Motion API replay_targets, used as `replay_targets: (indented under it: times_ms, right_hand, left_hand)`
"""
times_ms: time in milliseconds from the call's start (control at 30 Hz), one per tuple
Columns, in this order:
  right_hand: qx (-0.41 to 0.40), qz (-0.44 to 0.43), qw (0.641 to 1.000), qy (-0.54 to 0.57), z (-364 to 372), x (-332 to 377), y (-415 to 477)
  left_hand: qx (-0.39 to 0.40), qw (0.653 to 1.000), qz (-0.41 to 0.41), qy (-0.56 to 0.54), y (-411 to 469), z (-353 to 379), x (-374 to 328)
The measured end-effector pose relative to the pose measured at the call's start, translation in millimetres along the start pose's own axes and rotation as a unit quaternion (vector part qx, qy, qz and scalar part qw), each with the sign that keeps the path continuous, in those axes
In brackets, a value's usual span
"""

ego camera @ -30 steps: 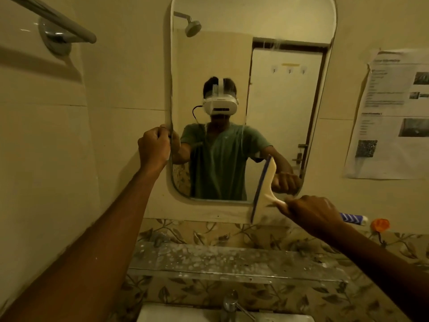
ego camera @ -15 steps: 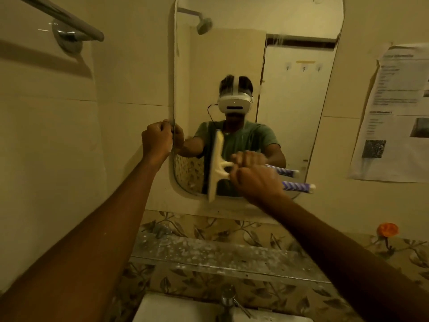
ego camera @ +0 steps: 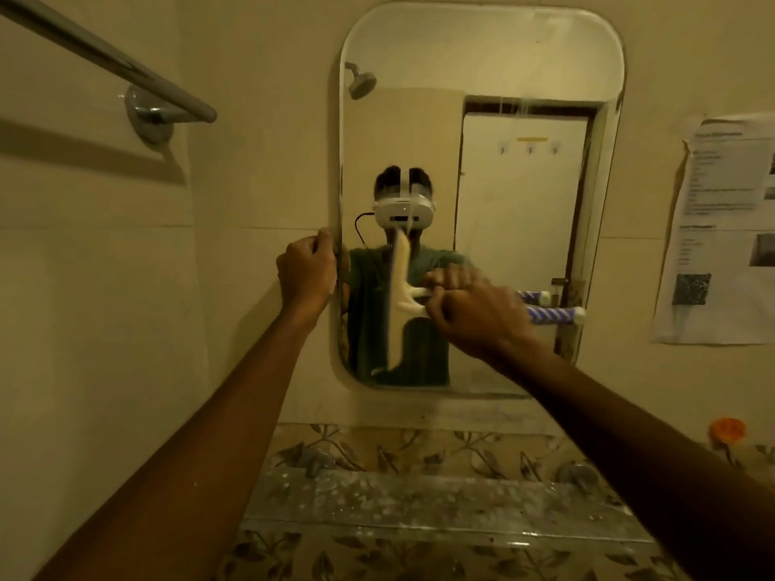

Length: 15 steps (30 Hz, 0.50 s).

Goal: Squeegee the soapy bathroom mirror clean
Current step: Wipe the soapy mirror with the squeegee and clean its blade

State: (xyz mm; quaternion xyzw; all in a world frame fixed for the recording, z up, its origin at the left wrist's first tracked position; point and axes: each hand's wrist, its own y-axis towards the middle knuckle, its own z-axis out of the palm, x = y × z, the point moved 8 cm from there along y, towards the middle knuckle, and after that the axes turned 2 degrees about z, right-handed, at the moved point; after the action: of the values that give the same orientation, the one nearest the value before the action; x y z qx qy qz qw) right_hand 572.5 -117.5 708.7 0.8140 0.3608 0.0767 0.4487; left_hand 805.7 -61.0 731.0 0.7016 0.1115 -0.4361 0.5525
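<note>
The only writing in here is on the printed sheet (ego camera: pixel 721 228) stuck to the wall right of the mirror (ego camera: pixel 482 48): blocks of text, a few dark photos and a dark speckled square, all too blurred to read. The squeegee (ego camera: pixel 397 312) carries no lettering I can make out. The right hand (ego camera: pixel 474 316) is a closed fist around its handle. The pale blade stands nearly upright just left of that fist, over the lower left part of the glass. The blue-and-white striped handle end (ego camera: pixel 553 314) sticks out past the hand to the right. The blade is smeared with blur, so I cannot tell whether its edge presses on the glass. The left hand (ego camera: pixel 304 274) holds the mirror's left edge, fingers curled round it at about mid-height. Below hangs a spotted glass shelf (ego camera: pixel 419 496), and a chrome towel rail (ego camera: pixel 109 65) runs along the left wall.
</note>
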Motion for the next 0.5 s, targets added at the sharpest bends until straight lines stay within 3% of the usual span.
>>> replay_targets:
  times_ms: [167,267,333,367,500]
  right_hand:
    - [0.005,0.017,1.0,0.009,7.1,15.4,40.2]
    - [0.029,0.029,0.998,0.043,-2.2,-37.2,19.0]
    - [-0.024,0.023,0.999,-0.011,-26.3,-80.9,-5.3]
    - [-0.041,0.041,0.997,-0.043,-35.5,-106.3,-19.3]
    - [0.021,0.159,0.987,-0.025,-40.0,-168.4,-50.6]
  left_hand:
    - [0.018,0.999,-0.019,-0.019,-1.4,3.2,1.6]
    - [0.033,0.999,0.009,-0.012,-2.7,3.4,-0.6]
    - [0.032,0.999,0.023,-0.007,-2.7,3.3,-2.2]
    - [0.034,0.999,0.028,-0.004,-2.2,3.8,-3.1]
    - [0.042,0.998,0.045,0.031,3.2,1.3,-10.8]
